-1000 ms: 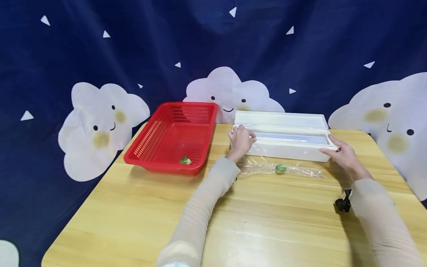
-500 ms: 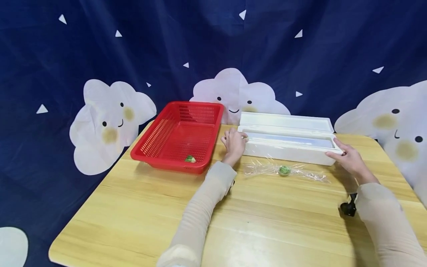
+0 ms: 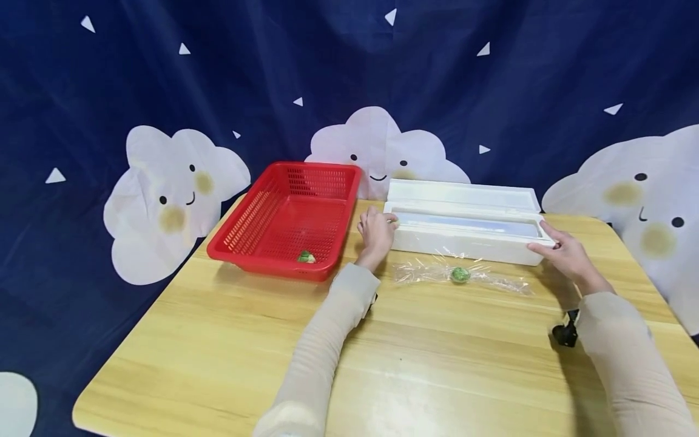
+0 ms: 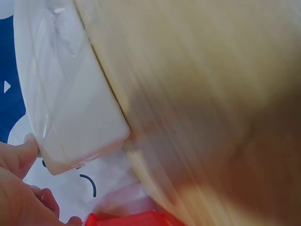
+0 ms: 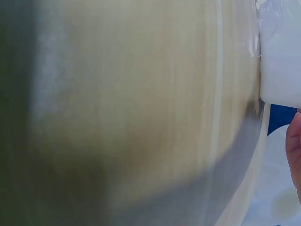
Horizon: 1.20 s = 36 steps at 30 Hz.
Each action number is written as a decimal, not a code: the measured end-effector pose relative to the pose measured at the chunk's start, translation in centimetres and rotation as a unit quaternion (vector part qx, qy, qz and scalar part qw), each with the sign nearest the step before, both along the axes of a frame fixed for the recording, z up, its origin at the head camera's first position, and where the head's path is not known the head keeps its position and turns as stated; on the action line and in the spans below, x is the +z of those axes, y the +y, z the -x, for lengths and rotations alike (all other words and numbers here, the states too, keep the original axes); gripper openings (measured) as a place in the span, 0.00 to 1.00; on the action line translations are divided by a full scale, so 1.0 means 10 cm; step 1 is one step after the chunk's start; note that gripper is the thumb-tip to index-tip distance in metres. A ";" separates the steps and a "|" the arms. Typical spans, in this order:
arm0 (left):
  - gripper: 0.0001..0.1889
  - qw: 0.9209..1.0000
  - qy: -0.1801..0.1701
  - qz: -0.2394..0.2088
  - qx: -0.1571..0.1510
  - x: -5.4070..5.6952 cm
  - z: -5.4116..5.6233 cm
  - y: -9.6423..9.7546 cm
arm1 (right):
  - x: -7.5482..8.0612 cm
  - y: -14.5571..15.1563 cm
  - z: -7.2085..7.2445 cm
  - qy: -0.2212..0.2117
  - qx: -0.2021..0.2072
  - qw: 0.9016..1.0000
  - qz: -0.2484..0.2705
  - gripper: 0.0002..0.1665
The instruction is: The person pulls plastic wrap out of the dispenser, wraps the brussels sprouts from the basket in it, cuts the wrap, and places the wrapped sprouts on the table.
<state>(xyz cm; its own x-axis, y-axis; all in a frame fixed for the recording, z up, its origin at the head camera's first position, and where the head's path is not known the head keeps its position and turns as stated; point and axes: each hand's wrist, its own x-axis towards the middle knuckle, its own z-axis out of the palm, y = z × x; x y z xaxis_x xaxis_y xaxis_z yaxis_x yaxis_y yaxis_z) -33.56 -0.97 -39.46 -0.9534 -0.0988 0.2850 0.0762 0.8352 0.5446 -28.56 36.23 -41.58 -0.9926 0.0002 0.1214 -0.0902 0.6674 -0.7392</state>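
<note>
A long white cling film dispenser stands at the back with its lid raised. My left hand is at its left end, with fingertips pinching a small greenish slider at the corner. At the right end, my right hand grips the dispenser, thumb on the front and fingers around the end; only part of this hand shows in the right wrist view. In front of the dispenser lies a strip of clear cling film with a small round green vegetable at its middle.
A red slotted plastic basket stands left of the dispenser, holding a small green and white piece of vegetable. A dark blue cloth with clouds hangs behind the wooden table.
My left hand has slid leftward along the dispenser's front to its left end. The right hand keeps its hold. The film strip lies in front with its upper edge standing up.
</note>
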 end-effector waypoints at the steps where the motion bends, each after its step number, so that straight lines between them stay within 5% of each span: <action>1: 0.07 1.000 -0.001 -0.005 0.001 -0.01 0.00 -0.01 | 0.00 0.00 0.00 -0.004 0.001 1.000 -0.001 0.44; 19: 0.08 0.999 0.011 -0.032 0.006 -0.01 -0.01 -0.09 | 0.07 0.00 -0.04 -0.033 0.008 0.999 -0.001 0.45; 31: 0.09 0.999 0.008 -0.028 0.028 -0.07 -0.01 -0.11 | 0.06 0.03 0.01 -0.069 0.063 0.995 0.021 0.45; 36: 0.14 0.999 0.002 -0.029 0.024 -0.04 -0.05 -0.15 | 0.07 0.06 -0.01 -0.052 0.081 0.994 0.054 0.46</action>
<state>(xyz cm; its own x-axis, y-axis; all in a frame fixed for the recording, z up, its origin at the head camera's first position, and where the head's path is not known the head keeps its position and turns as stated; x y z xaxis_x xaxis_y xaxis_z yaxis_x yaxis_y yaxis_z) -33.06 -2.49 -39.81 -0.9463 -0.1611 0.2803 0.0386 0.8044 0.5928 -28.43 36.83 -40.88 -0.9878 -0.1533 0.0257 -0.1093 0.5672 -0.8163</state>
